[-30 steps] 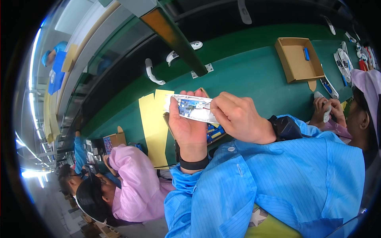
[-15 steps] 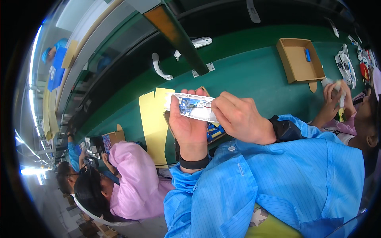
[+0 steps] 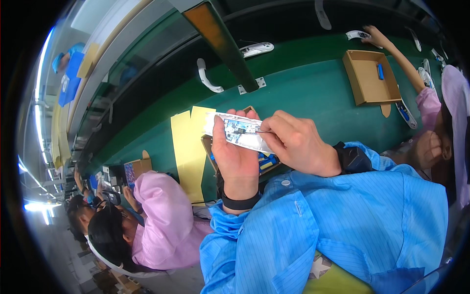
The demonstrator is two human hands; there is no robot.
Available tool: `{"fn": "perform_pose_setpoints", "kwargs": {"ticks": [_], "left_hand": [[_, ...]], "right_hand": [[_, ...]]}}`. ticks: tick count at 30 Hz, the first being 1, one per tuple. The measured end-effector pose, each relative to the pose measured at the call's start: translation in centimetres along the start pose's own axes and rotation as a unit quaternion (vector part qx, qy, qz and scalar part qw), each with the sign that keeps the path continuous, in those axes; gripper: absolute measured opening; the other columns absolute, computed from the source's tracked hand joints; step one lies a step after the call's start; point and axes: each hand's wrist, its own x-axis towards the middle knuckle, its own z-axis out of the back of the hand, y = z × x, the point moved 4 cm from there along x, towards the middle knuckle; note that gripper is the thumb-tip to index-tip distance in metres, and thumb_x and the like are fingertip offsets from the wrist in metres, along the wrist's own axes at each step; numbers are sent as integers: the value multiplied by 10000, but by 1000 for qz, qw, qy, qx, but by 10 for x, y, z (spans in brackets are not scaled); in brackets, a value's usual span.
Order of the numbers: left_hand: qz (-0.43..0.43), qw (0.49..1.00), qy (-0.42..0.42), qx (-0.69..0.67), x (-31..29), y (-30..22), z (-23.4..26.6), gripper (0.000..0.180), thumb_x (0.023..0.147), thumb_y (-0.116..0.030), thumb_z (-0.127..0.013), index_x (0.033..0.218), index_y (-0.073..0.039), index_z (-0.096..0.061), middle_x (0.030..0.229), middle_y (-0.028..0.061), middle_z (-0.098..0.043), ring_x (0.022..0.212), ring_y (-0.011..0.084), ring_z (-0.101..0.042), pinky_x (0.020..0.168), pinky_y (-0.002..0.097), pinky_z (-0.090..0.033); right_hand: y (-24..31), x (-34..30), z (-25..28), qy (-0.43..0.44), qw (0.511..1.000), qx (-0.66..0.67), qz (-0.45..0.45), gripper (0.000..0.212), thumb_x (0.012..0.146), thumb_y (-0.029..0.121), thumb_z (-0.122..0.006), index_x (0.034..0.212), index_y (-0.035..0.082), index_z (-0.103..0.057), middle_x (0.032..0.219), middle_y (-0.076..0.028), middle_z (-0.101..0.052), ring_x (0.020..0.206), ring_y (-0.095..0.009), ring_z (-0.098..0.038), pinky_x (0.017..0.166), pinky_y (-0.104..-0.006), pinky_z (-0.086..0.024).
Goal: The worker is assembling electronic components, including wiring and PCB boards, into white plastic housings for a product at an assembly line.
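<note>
Since half a second ago only the co-worker's arm (image 3: 396, 54) moved, now stretched across the green bench (image 3: 313, 93). One white casing (image 3: 240, 133) with one circuit board, held up over the bench. Left hand (image 3: 235, 157) wrapped around it from below; right hand (image 3: 293, 142) pinched on its edge. Two yellow sheets (image 3: 188, 147), one cardboard box (image 3: 369, 78).

A housing with a circuit board (image 3: 238, 131) is sitting between both hands, left hand (image 3: 235, 157) beneath, right hand (image 3: 296, 142) at its right end, above the table (image 3: 303, 93); an open box (image 3: 371, 77) is lying far right.
</note>
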Motion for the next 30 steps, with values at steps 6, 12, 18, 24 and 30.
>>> {"fn": "perform_pose_setpoints", "kwargs": {"ticks": [6,12,18,24,30], "left_hand": [[-10,1000,-6,8,-1,-1,-3,309,948,-279,-477,1028,18,-507,982,167,-582,992,310,-566,971,460,-425],[-30,998,-31,55,-7,2,-12,334,948,-332,-489,1003,-3,-500,931,123,-558,923,251,-557,914,399,-450],[-50,995,14,88,-12,1,-18,301,948,-324,-476,983,-28,-520,893,105,-579,870,236,-587,832,359,-465],[-48,994,17,92,-13,1,-18,283,947,-309,-473,962,-31,-525,859,96,-591,826,230,-608,781,351,-478],[-76,989,15,124,-13,3,-19,297,943,-320,-475,956,-27,-526,855,105,-590,829,233,-608,776,352,-478]], "right_hand": [[-1,2,-1,3,1000,-12,4,88,786,63,-625,794,25,-546,752,-115,-550,597,-292,-589,507,-375,-470],[-6,5,-1,21,997,44,-57,99,771,41,-656,782,-14,-575,704,-116,-563,586,-233,-585,509,-317,-459],[-3,6,-3,30,994,71,-72,111,793,61,-607,761,-9,-528,722,-148,-564,600,-334,-576,522,-409,-454],[-1,3,-5,31,995,59,-70,114,809,53,-584,758,-14,-506,741,-165,-562,603,-353,-572,521,-429,-451],[-1,3,-7,19,994,69,-80,88,771,-6,-607,751,2,-522,701,-128,-540,596,-281,-560,525,-351,-434]]}}
